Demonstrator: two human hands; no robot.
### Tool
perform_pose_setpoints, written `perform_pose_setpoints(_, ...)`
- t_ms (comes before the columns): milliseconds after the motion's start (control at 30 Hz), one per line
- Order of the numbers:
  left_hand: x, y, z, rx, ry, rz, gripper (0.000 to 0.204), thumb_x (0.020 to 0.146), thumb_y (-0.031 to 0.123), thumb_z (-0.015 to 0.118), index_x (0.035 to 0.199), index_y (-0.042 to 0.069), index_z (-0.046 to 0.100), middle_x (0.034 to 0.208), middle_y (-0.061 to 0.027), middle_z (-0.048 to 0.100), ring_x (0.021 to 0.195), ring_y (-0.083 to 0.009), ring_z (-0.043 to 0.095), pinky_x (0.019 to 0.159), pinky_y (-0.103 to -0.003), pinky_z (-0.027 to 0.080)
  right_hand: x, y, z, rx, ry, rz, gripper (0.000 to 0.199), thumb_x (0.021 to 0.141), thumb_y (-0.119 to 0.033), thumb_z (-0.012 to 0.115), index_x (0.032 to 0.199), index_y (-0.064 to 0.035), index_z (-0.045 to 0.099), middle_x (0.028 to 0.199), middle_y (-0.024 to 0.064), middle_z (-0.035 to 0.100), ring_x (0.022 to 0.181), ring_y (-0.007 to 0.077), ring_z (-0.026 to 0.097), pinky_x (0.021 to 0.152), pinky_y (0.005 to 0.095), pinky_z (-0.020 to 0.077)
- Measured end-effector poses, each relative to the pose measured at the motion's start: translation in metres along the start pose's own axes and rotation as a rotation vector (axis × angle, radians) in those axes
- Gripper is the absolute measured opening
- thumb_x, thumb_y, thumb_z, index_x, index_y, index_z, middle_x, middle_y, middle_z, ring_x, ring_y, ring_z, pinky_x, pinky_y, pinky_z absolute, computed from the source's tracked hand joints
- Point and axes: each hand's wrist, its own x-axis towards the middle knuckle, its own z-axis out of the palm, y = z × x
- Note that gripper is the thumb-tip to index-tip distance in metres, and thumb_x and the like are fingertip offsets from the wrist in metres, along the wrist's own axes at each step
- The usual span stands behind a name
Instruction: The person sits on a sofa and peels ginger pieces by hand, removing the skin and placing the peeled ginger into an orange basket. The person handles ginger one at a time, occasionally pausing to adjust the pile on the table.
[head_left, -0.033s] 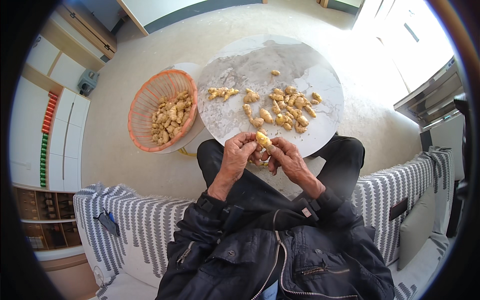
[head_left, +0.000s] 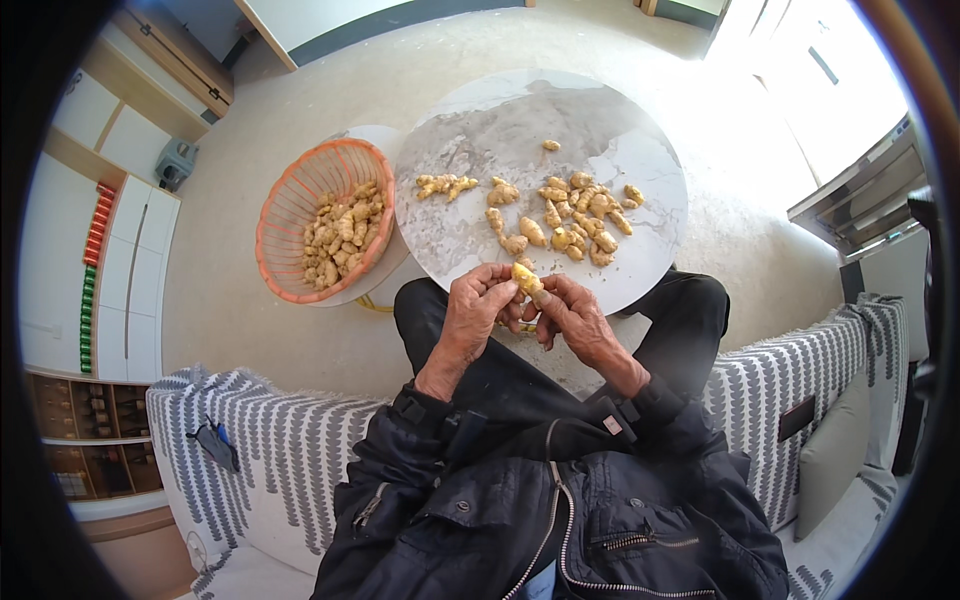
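Between my two hands, just off the near edge of the round table (head_left: pixel 450 120), is a piece of ginger (head_left: pixel 526 279) with a bright yellow patch. My left hand (head_left: pixel 470 315) pinches it from the left with thumb and fingers. My right hand (head_left: pixel 583 322) is closed on its right side, the thumb lying against it. The lower fingers of both hands are partly hidden. Several pieces of ginger (head_left: pixel 584 212) lie heaped on the right half of the marbled tabletop. Another knobbly ginger root (head_left: pixel 446 186) rests toward the left.
An orange plastic basket (head_left: pixel 268 245) of ginger (head_left: pixel 342 235) stands left of the table on a smaller round surface (head_left: pixel 385 285). My knees reach the table's near edge. Behind me is a sofa with a grey-and-white patterned cover (head_left: pixel 270 425). A dark phone-like object (head_left: pixel 797 419) lies on it.
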Motion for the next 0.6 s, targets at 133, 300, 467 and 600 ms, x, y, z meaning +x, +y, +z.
perform_pose_setpoints(133, 0.001, 0.0, -0.002, 0.072, -0.009, 0.003, 0.023, 0.098, 0.004, 0.059, 0.118, -0.007, 0.063, 0.084, -0.0061, 0.067, 0.062, -0.0087, 0.062, 0.054, -0.023, 0.054, 0.002, 0.004, 0.005, -0.11, -0.003, -0.047, 0.031, 0.109, -0.023, 0.051, 0.125, 0.003, 0.054, 0.089, 0.0075, 0.068, 0.06, 0.0096, 0.062, 0.05, 0.0234, 0.0503)
perform_pose_setpoints(300, 0.0, -0.01, 0.002, 0.016, 0.039, 0.081, 0.022, 0.098, 0.006, 0.061, 0.115, -0.009, 0.062, 0.085, -0.0088, 0.067, 0.061, -0.0121, 0.062, 0.052, -0.026, 0.055, 0.001, 0.003, 0.003, 0.035, 0.009, -0.011, 0.03, 0.109, -0.023, 0.05, 0.124, 0.0029, 0.054, 0.088, 0.0072, 0.067, 0.059, 0.0095, 0.062, 0.049, 0.0235, 0.0501)
perform_pose_setpoints(467, -0.003, -0.006, -0.001, 0.026, 0.072, 0.012, 0.02, 0.099, 0.005, 0.06, 0.113, -0.008, 0.063, 0.082, -0.0073, 0.067, 0.058, -0.0102, 0.06, 0.052, -0.024, 0.053, 0.0, 0.0, 0.003, -0.011, 0.016, -0.002, 0.033, 0.109, -0.028, 0.051, 0.123, 0.0021, 0.053, 0.092, 0.008, 0.066, 0.06, 0.0112, 0.062, 0.051, 0.0246, 0.0513)
perform_pose_setpoints(600, -0.001, -0.006, 0.0, 0.137, 0.057, 0.061, 0.017, 0.1, 0.005, 0.057, 0.11, -0.007, 0.064, 0.078, -0.0042, 0.066, 0.058, -0.0073, 0.059, 0.05, -0.023, 0.052, -0.002, -0.001, 0.005, -0.004, -0.019, -0.005, 0.032, 0.109, -0.025, 0.051, 0.123, 0.0029, 0.055, 0.088, 0.0079, 0.067, 0.06, 0.0102, 0.062, 0.05, 0.0242, 0.0509)
